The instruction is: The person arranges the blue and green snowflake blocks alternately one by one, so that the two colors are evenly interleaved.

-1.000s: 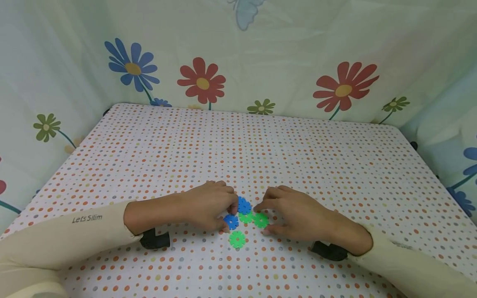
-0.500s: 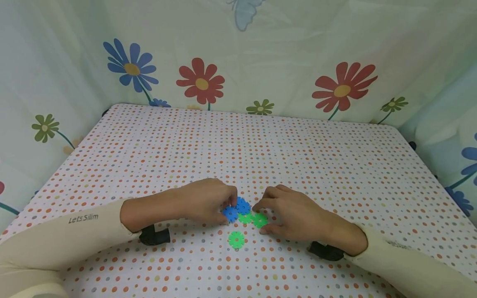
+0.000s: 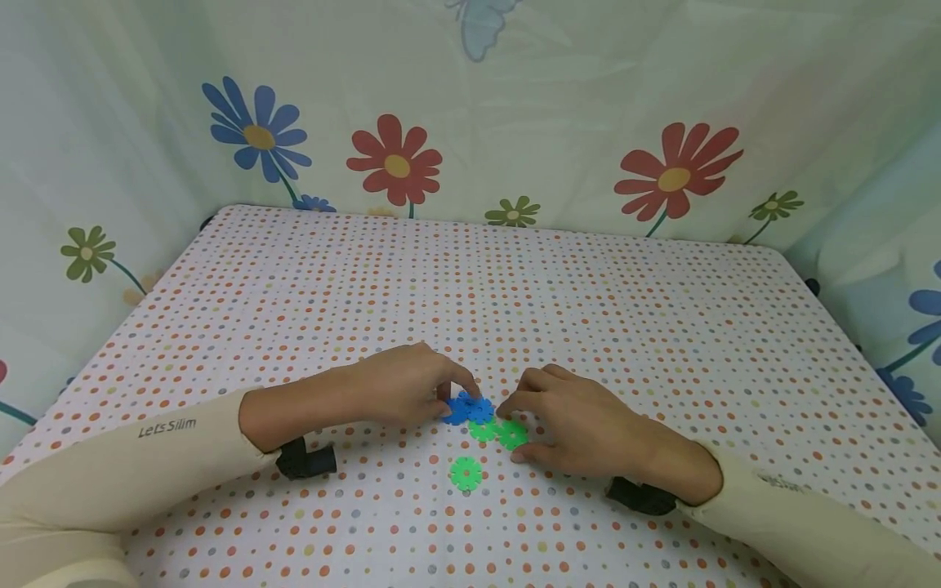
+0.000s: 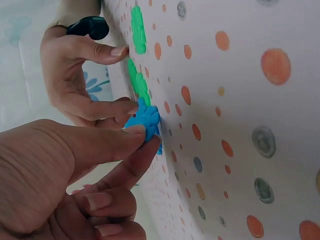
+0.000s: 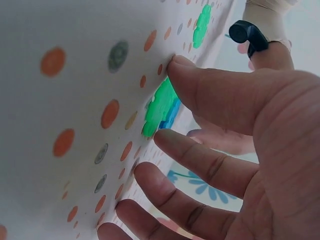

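My left hand (image 3: 404, 384) pinches a blue notched plastic disc (image 4: 146, 118) between thumb and index finger. In the head view two blue discs (image 3: 481, 411) overlap at those fingertips, and I cannot tell exactly how they meet. Just nearer lie two green notched discs (image 3: 513, 436), side by side and touching. My right hand (image 3: 588, 425) rests on the table beside them, thumb and fingers spread loosely around the right green disc and gripping nothing. A single green disc (image 3: 466, 474) lies flat and apart, closer to me.
A white dotted cloth (image 3: 625, 318) covers the table. Behind it hangs a pale curtain (image 3: 529, 106) printed with flowers. Each wrist wears a black camera mount (image 3: 305, 460).
My left hand has shifted slightly up and right, carrying the blue disc from the left side over against the other blue disc. The right hand stays nearly still.
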`<state>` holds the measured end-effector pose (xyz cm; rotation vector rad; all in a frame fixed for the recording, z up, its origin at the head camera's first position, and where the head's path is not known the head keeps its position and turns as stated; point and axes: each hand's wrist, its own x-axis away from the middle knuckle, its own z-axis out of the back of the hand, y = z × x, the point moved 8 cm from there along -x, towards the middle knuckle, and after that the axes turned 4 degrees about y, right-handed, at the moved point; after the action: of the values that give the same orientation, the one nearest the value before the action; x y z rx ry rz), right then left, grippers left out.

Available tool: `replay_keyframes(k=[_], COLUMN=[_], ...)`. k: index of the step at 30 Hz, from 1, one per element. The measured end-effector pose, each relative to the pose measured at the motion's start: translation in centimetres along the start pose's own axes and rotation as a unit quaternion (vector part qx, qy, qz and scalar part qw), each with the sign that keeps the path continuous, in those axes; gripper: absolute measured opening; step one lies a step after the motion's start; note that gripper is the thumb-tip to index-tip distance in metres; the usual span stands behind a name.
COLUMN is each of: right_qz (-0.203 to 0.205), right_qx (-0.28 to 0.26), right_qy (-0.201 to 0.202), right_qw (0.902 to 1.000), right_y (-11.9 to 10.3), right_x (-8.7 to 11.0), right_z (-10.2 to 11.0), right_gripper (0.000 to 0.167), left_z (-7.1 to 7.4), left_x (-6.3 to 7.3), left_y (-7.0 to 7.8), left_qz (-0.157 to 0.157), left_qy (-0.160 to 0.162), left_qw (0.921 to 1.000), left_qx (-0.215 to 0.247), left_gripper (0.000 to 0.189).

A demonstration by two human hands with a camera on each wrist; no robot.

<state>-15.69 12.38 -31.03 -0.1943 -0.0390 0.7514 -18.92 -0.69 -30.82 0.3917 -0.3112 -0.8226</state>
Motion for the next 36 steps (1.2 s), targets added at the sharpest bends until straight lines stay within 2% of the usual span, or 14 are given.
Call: replay_keyframes(k=[12, 15, 24, 32, 36], right_qz=[0.001, -0.001, -0.003, 0.000, 0.001], right_qx=[0.003, 0.006, 0.013, 0.008, 0.007], right_qy=[0.004, 0.003, 0.006, 0.011, 0.011], right_qw=[1.0000, 1.0000, 0.9999, 0.9999, 0.9999], right_y=[0.1, 0.1, 0.2, 0.2, 0.2], right_x=[-0.1, -0.1, -0.1, -0.1, -0.1], right_z=[-0.1, -0.1, -0.2, -0.2, -0.2], right_gripper=[0.033, 0.033, 0.034, 0.034, 0.034], left_z=[-0.2, -0.3, -0.7, -1.2, -1.5], left_x=[-0.1, -0.1, -0.5, -0.7, -0.5], left_y=[-0.4, -0.5, -0.7, -0.3, -0.1], left_qz=[-0.022, -0.019, 0.017, -0.003, -0.012], left_qy=[-0.007, -0.007, -0.002, -0.002, -0.006], left_qw=[0.9996, 0.9998, 0.9994, 0.9992, 0.9972], left_qx=[0.016, 0.009, -0.028, -0.039, -0.074], left_gripper=[0.029, 0.030, 0.032, 0.025, 0.026])
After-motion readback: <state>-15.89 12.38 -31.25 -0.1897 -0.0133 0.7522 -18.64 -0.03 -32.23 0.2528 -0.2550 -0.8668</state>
